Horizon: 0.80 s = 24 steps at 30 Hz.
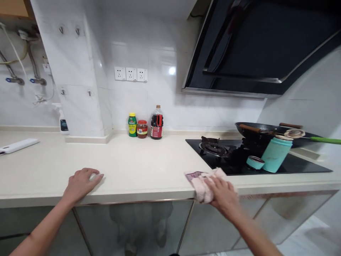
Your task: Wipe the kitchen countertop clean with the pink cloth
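Observation:
My right hand [222,193] is closed on a pale pink cloth [204,186] with a purple-printed corner. It presses the cloth against the front edge of the cream countertop [149,170], just left of the front of the black gas hob [239,170]. Part of the cloth hangs over the edge. Further left, my left hand [82,183] rests on the counter near its front edge. Its fingers are slightly bent and the thumb stands apart from them. A small pale patch shows in that gap, and I cannot tell whether it is bare counter.
A green squeeze bottle [132,125], a red-lidded jar [142,129] and a dark sauce bottle [156,124] stand by the wall. A turquoise flask [277,154], its cup [255,162] and a wok [255,132] are on the hob. The range hood [239,46] overhangs it. Left stands a spray bottle [63,122].

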Available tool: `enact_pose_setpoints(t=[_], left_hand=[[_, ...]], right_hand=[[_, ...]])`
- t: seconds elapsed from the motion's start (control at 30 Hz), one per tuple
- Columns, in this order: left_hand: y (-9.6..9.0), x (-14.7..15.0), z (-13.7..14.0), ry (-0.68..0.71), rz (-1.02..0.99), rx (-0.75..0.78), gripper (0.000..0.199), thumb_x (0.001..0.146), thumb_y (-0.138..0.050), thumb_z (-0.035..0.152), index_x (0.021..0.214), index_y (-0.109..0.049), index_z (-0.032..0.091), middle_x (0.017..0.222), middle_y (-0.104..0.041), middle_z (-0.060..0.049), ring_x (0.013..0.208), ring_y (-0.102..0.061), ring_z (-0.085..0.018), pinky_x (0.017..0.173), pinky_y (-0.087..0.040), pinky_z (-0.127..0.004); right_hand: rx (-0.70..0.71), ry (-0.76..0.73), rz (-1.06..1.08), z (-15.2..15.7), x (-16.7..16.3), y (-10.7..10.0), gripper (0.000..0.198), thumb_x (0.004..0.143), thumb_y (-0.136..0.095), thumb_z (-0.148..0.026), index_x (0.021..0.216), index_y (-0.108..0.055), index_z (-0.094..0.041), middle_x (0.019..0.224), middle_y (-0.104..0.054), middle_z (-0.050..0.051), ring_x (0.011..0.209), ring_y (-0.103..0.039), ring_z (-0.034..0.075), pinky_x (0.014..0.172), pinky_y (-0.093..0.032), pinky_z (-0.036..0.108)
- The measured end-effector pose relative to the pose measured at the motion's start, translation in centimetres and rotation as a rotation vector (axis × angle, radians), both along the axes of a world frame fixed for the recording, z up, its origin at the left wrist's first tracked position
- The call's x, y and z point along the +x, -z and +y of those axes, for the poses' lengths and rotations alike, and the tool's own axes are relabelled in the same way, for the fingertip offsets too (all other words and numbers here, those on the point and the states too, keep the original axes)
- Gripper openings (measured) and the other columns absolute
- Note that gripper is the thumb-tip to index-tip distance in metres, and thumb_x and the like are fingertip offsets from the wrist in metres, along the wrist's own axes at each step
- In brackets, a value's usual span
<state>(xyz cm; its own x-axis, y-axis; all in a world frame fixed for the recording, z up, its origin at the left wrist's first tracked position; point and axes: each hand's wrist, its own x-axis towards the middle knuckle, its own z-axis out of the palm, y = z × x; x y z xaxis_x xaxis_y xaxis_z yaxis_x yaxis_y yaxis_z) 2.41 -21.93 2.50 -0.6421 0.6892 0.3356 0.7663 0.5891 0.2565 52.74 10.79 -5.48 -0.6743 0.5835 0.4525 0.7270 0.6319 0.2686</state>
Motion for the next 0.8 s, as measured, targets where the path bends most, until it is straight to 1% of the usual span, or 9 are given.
enact_pose_setpoints(t=[0.13, 0.27, 0.33, 0.43, 0.5, 0.53, 0.63, 0.7, 0.8], left_hand=[[-0.1, 0.3, -0.1, -0.002, -0.037, 0.008, 0.056, 0.086, -0.042, 0.064, 0.108, -0.074, 0.025, 0.130, -0.067, -0.013, 0.126, -0.054, -0.039, 0.104, -0.040, -0.055], [-0.1, 0.1, -0.3, 0.007, -0.020, 0.026, 0.054, 0.087, -0.042, 0.064, 0.105, -0.074, 0.024, 0.126, -0.069, -0.012, 0.124, -0.056, -0.037, 0.104, -0.042, -0.050], [0.0, 0.4, -0.5, 0.010, -0.014, 0.094, 0.051, 0.087, -0.044, 0.062, 0.103, -0.073, 0.024, 0.123, -0.069, -0.011, 0.122, -0.058, -0.035, 0.105, -0.043, -0.048], [0.6, 2.3, -0.6, 0.060, 0.039, 0.357, 0.048, 0.089, -0.046, 0.056, 0.111, -0.067, 0.020, 0.122, -0.067, -0.013, 0.122, -0.058, -0.032, 0.108, -0.043, -0.047], [1.3, 5.2, -0.2, 0.185, 0.099, 0.517, 0.048, 0.092, -0.048, 0.052, 0.123, -0.061, 0.018, 0.128, -0.063, -0.014, 0.126, -0.055, -0.030, 0.112, -0.042, -0.047], [1.7, 7.0, 0.2, 0.272, 0.123, 0.542, 0.049, 0.093, -0.051, 0.050, 0.129, -0.057, 0.019, 0.133, -0.059, -0.015, 0.129, -0.053, -0.029, 0.113, -0.041, -0.047], [3.1, 13.1, 2.4, 0.517, 0.172, 0.394, 0.055, 0.091, -0.062, 0.046, 0.140, -0.052, 0.025, 0.147, -0.050, -0.015, 0.138, -0.045, -0.031, 0.115, -0.040, -0.051], [3.8, 16.7, 4.7, 0.578, 0.206, 0.229, 0.070, 0.079, -0.077, 0.051, 0.140, -0.053, 0.027, 0.149, -0.049, -0.016, 0.138, -0.042, -0.039, 0.112, -0.037, -0.060], [4.5, 20.7, 8.5, 0.488, 0.244, 0.087, 0.082, 0.068, -0.085, 0.055, 0.139, -0.056, 0.028, 0.141, -0.054, -0.019, 0.135, -0.041, -0.049, 0.107, -0.033, -0.070]], right_hand=[[-0.204, -0.210, 0.019, -7.6, -10.1, -2.4, 0.086, 0.065, -0.089, -0.023, 0.143, -0.054, -0.024, 0.148, -0.049, 0.018, 0.133, -0.043, 0.044, 0.106, -0.035, 0.064], [-0.238, -0.442, -0.009, -14.4, -20.1, -4.4, 0.090, 0.065, -0.093, -0.035, 0.144, -0.051, -0.025, 0.142, -0.052, 0.017, 0.128, -0.047, 0.041, 0.106, -0.038, 0.060], [-0.238, -0.551, -0.004, -16.9, -23.4, -5.2, 0.084, 0.071, -0.090, -0.040, 0.143, -0.051, -0.023, 0.137, -0.055, 0.015, 0.127, -0.047, 0.039, 0.106, -0.040, 0.056], [-0.256, -0.649, 0.034, -18.6, -25.1, -5.9, 0.081, 0.073, -0.090, -0.040, 0.142, -0.051, -0.020, 0.133, -0.056, 0.016, 0.127, -0.046, 0.041, 0.106, -0.040, 0.057], [-0.289, -0.717, 0.045, -17.7, -24.2, -6.1, 0.087, 0.072, -0.091, -0.045, 0.145, -0.048, -0.024, 0.139, -0.054, 0.014, 0.128, -0.047, 0.038, 0.108, -0.041, 0.054], [-0.319, -0.767, 0.067, -16.6, -23.3, -6.2, 0.087, 0.075, -0.089, -0.045, 0.148, -0.045, -0.026, 0.144, -0.051, 0.012, 0.131, -0.046, 0.034, 0.110, -0.041, 0.050], [-0.430, -0.811, 0.282, -11.3, -19.5, -6.4, 0.068, 0.094, -0.064, -0.041, 0.153, -0.035, -0.023, 0.152, -0.043, 0.010, 0.138, -0.042, 0.022, 0.112, -0.041, 0.036], [-0.428, -0.578, 0.440, -6.9, -16.7, -6.4, 0.052, 0.101, -0.043, -0.046, 0.147, -0.043, -0.023, 0.147, -0.049, 0.009, 0.134, -0.048, 0.020, 0.111, -0.042, 0.034], [-0.430, -0.334, 0.481, -1.5, -13.2, -5.5, 0.055, 0.099, -0.028, -0.051, 0.128, -0.059, -0.016, 0.134, -0.058, 0.017, 0.127, -0.054, 0.030, 0.110, -0.043, 0.049]])
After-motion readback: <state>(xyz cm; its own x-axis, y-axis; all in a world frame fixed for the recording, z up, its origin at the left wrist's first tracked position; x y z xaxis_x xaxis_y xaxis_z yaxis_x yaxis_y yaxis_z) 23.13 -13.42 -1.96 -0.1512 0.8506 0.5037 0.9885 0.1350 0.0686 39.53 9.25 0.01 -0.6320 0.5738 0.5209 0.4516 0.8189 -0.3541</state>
